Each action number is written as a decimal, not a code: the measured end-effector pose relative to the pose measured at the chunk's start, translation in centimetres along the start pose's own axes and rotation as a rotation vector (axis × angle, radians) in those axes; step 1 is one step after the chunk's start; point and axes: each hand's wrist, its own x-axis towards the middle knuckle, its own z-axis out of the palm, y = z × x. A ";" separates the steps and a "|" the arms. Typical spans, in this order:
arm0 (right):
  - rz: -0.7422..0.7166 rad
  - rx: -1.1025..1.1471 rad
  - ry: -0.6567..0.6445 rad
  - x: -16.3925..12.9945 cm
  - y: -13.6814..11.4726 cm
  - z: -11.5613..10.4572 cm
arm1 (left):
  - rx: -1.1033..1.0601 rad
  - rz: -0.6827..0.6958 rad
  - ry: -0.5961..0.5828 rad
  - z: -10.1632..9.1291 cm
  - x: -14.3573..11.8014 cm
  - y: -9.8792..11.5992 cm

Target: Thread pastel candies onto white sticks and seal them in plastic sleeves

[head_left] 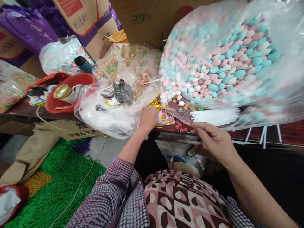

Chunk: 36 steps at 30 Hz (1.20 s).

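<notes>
My right hand (pixel 213 139) pinches the end of a small clear plastic bag (pixel 178 114) just above the table edge. To its left, my left hand (pixel 149 117) is closed, knuckles up; whatever its fingers hold is hidden. Shiny gold strips (pixel 155 103) lie beside the left hand, and a small stack of colourful printed cards (pixel 166 117) sits just right of it. Red ring-shaped pieces (pixel 181 128) are loose on the table between my hands. Beyond the right hand lies a bundle of white sticks (pixel 216 116).
A large clear bag of pink, blue and white egg-shaped pieces (pixel 220 69) fills the back right. Behind my left hand is a bag of multicoloured pieces (pixel 128 60). A red basin (pixel 52 103) stands at left. Green cords (pixel 64 171) are heaped below the table.
</notes>
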 end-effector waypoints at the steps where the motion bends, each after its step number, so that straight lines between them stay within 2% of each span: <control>1: 0.024 0.020 0.003 0.0 -0.1 0.0 | -0.022 0.012 0.020 -0.2 -0.3 0.0; 6: 0.206 0.200 0.031 0.9 -1.2 0.8 | -0.146 0.173 0.196 -1.0 -2.3 2.0; 11: 0.254 0.302 -0.017 3.2 -1.2 3.4 | -0.224 0.336 0.259 -0.7 -2.7 5.0; 15: 0.406 0.342 0.041 4.8 0.5 5.1 | -0.196 0.319 0.169 0.9 -1.4 5.6; 18: 0.362 0.151 0.097 5.3 1.4 5.4 | -0.133 0.233 0.057 1.9 -0.6 5.4; 21: 0.338 0.082 0.120 5.1 1.7 4.5 | -0.123 0.190 0.035 2.2 -0.3 5.2; 26: 0.406 0.384 0.145 3.8 0.9 2.4 | -0.332 0.180 0.185 0.6 -0.9 5.4; 28: 0.399 0.442 0.155 3.4 0.6 2.0 | -0.408 0.198 0.197 -0.4 -1.2 5.7; 33: 0.322 0.472 0.198 2.8 0.8 2.1 | -0.559 0.284 -0.006 -2.0 -1.7 6.2; 36: 0.279 0.434 0.209 2.5 1.0 2.3 | -0.676 0.289 -0.064 -2.2 -1.8 6.3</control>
